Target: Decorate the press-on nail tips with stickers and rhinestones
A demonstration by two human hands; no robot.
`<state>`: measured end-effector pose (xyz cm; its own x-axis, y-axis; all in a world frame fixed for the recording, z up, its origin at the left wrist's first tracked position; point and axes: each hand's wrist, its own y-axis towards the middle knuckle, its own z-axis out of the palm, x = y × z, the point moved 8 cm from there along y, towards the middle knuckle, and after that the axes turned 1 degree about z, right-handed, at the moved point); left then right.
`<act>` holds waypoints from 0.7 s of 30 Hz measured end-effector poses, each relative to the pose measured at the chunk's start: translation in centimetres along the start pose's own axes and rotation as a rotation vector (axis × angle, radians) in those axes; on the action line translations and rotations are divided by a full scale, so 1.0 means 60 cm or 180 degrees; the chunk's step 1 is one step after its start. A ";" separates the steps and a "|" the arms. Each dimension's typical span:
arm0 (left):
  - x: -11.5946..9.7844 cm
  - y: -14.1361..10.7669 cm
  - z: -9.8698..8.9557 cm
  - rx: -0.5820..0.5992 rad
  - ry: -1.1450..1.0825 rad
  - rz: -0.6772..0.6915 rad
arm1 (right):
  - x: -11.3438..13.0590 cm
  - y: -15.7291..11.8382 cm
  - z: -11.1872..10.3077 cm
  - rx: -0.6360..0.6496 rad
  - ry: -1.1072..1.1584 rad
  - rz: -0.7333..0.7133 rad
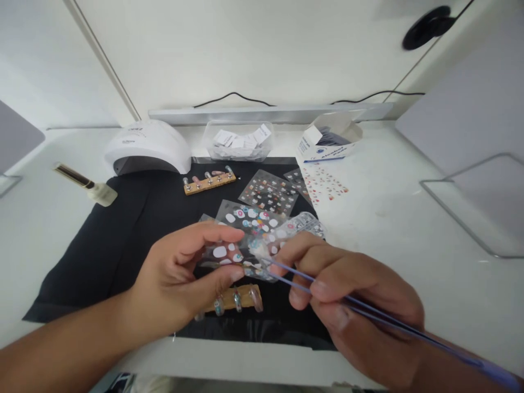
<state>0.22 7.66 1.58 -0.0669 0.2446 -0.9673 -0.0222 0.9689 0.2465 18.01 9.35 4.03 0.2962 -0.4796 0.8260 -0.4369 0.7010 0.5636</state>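
My left hand (176,278) holds a clear nail sticker sheet (220,251) printed with white ovals and small coloured designs. Its thumb lies near the sheet's lower edge, and the other fingers show partly through the plastic. In my right hand (347,289) are purple tweezers (380,316), their tips over the sheet's right part. A whitish, blurred bit lies at the tips; I cannot make out whether they grip it. Below my left hand, a wooden nail stand (245,296) bears several decorated nail tips, partly hidden.
Another nail stand (210,184) and more sticker sheets (269,194) lie on the black mat (135,218). A white nail lamp (147,144), a clear tub (238,142) of packets and an alcohol pad box (329,139) stand behind. A polish bottle (102,194) is at left.
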 end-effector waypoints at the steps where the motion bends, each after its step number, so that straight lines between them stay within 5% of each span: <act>1: -0.003 0.001 -0.001 -0.0093 -0.0013 0.0011 | 0.001 -0.001 0.002 0.0064 -0.0048 0.0008; 6: -0.005 -0.001 0.000 -0.0243 -0.0070 -0.0056 | 0.003 -0.003 0.008 0.0158 -0.0193 0.0088; 14: -0.016 -0.009 0.010 0.0422 -0.0192 0.0151 | 0.000 0.000 -0.012 -0.0274 0.0222 -0.0080; 21: -0.007 -0.011 0.013 0.0348 -0.0460 0.0063 | 0.006 -0.002 -0.006 -0.0149 0.0101 -0.0031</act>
<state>1.06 6.97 1.79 0.0780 0.2590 -0.9627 0.0868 0.9602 0.2654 18.48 9.25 4.28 0.3273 -0.4700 0.8197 -0.3937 0.7208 0.5705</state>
